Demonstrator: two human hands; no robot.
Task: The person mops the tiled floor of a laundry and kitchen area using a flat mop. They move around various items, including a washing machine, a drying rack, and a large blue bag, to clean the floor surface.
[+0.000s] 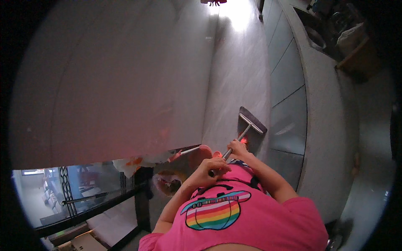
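Both of my hands hold the metal pole of a floor squeegee or broom (247,129). My left hand (213,169) closes around the pole near its top end, close to my pink shirt. Further down the pole, my right hand (237,148) grips it. The wide dark head with a pale bar lies on the grey floor (232,84) ahead of me, tilted across the walkway beside the cabinets. A pink object with a white handle (190,150) is left of my hands; its kind is unclear.
Grey cabinet fronts (288,119) and a counter (323,125) with a sink (314,34) run along the right. A large smooth grey surface (119,81) borders the left. At lower left stand a black metal frame (94,205) and a lined waste bin (169,183).
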